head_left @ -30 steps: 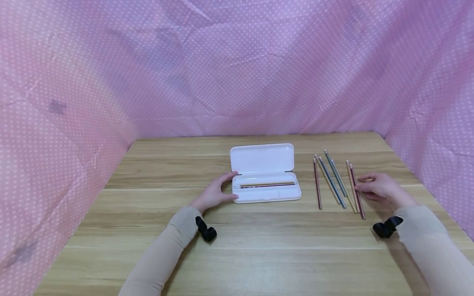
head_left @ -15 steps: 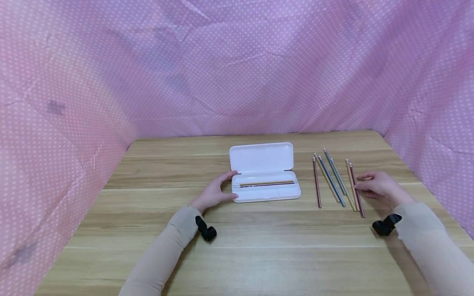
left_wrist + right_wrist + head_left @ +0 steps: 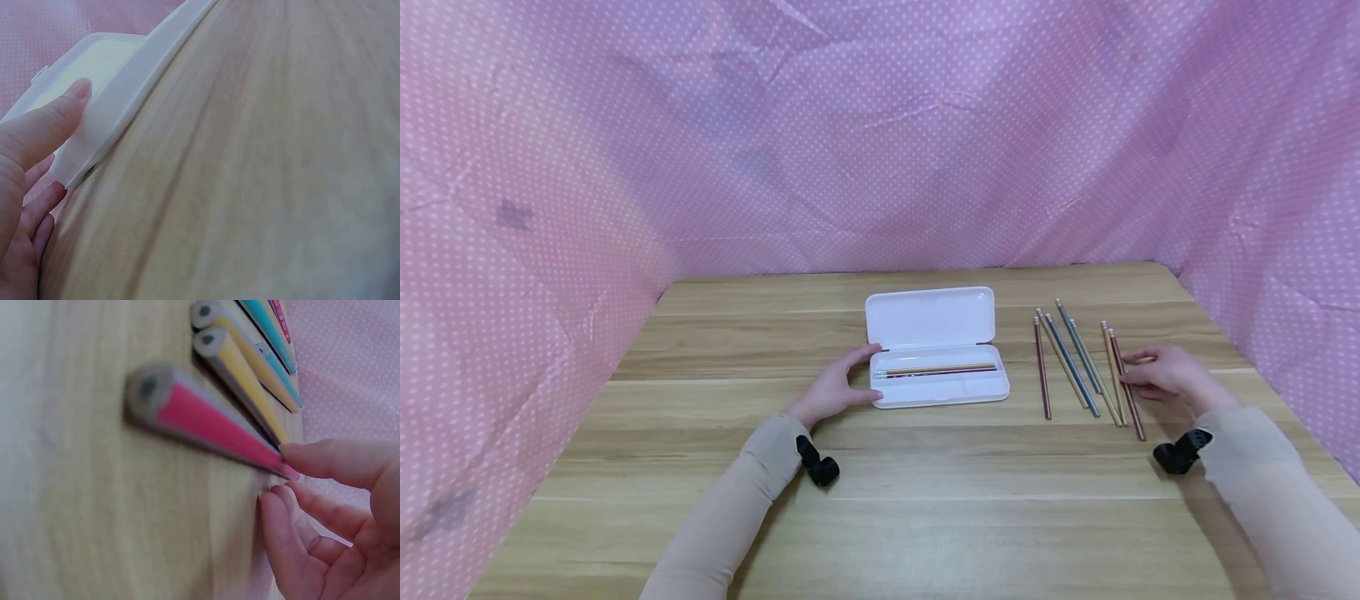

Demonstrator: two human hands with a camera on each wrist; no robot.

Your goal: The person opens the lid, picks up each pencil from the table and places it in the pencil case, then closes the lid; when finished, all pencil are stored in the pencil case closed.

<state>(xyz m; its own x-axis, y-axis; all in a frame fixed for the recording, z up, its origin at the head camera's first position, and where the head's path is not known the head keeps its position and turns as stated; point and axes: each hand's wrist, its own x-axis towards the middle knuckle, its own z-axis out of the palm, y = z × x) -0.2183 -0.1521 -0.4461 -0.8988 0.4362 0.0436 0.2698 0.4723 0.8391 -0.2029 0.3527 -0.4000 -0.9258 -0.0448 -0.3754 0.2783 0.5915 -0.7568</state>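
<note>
You're two pencils (image 3: 936, 372) in, left fingers (image 3: 59, 119) gripping the case (image 3: 925, 393), right fingers (image 3: 331, 459) pinching a red pencil (image 3: 215, 424), loose pencils (image 3: 1072, 366) left at frame right!

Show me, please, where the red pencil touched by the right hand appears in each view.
Head: the red pencil lies right of centre, touching the right hand.
Left wrist: it is not in this picture.
Right wrist: its blunt end is left of centre, and the shaft slopes down rightward to the fingertips.
Shared landmark: the wooden table, in all three views.
</note>
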